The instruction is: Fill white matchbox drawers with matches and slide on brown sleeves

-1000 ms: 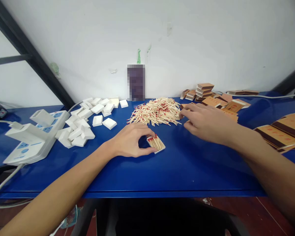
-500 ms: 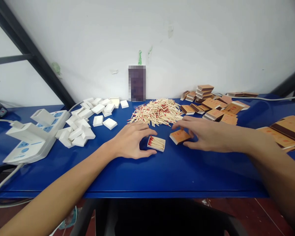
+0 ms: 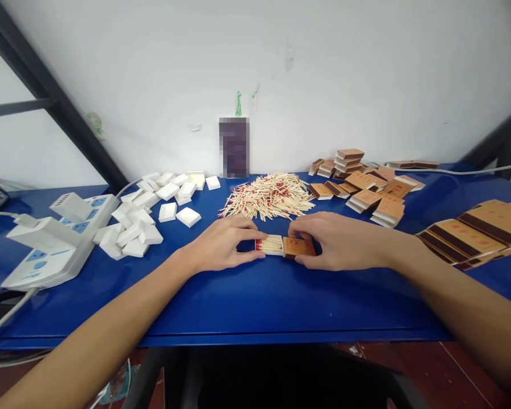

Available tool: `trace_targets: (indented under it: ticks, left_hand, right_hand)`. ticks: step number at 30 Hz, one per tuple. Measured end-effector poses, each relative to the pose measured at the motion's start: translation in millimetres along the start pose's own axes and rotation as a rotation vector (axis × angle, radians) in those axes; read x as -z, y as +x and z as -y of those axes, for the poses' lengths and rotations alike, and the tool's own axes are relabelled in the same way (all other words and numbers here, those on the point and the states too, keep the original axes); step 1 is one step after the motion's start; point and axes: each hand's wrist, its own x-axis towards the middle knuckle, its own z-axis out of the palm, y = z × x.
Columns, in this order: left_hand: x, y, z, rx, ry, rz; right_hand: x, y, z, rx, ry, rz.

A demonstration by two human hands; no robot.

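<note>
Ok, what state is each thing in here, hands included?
White rectangular matchbox tray: filled with red-tipped matches, uncovered
Orange-brown cardboard sleeve: held at the tray's end
Left hand: pinching the tray
Right hand: gripping the sleeve
Loose wooden matches: heaped
Small white rectangular trays: piled loosely
Orange-brown cardboard boxes: piled; contents unclear
White plastic power strip: adapters plugged in; power unclear
Dark rectangular object: upright against the wall; blurred

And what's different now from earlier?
The right hand has moved left and nearer, bringing a matchbox sleeve up to the right end of the matchstick-filled tray. Held by the left hand, that tray has turned straighter. The matchstick heap and loose white trays stayed put.
</note>
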Motion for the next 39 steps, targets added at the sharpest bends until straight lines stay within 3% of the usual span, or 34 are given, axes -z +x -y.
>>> trace_targets:
  ticks: [5,11,20,39]
  left_hand:
    - [1.1,-0.2,0.9,0.025,-0.039,0.033]
    - [1.0,0.2,3.1,0.117,-0.131,-0.072]
    - [2.5,0.7,5.3,0.1,-0.191,-0.054]
    - [1.9,2.1,2.7,0.114,-0.239,-0.029]
  right_hand:
    - [-1.4,0.3,-0.3,-0.007,-0.08,-0.059]
    - [-1.8,1.3,-1.5,-0.001,-0.014,-0.049]
    - [-7.5,3.8,-5.2,0.091,-0.032,-0.097]
    - [-9.0,4.4,-6.0,0.06,0.002,-0.053]
